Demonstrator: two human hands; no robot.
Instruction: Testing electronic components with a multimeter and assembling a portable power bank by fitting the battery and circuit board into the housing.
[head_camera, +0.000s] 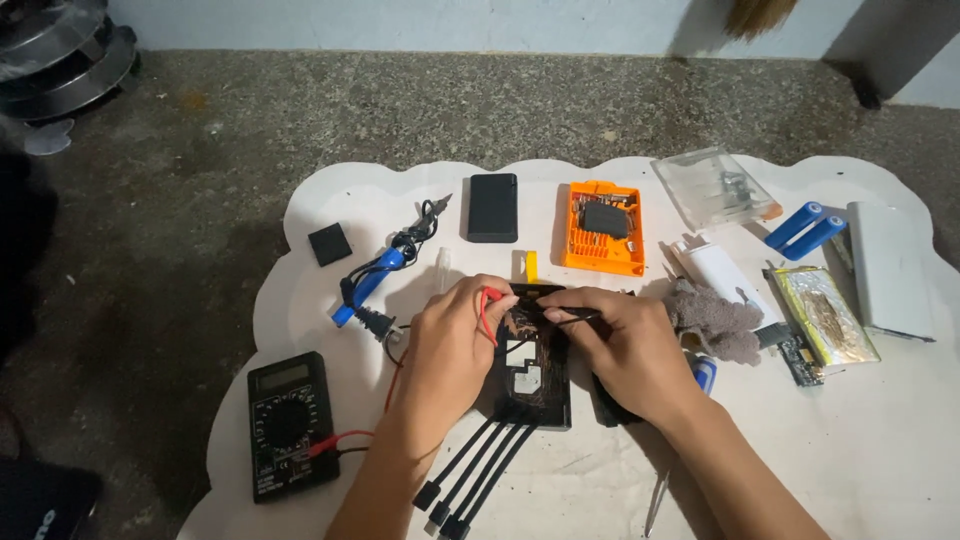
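Black circuit board (530, 365) at frame centre, long axis up-down, between both hands; left hand (450, 350) pinching red probe (490, 300), right hand (625, 350) pinching black probe (572, 316), tips meeting at board's upper edge

Mat (880, 440): opened device (530, 375) at centre; multimeter (290, 425) at 8 o'clock; soldering iron (385, 270) at 10; power bank (493, 207) at 12; screwdriver case (603, 227) at 1; two cylindrical cells (806, 229) at 2; cloth (715, 322) at 3
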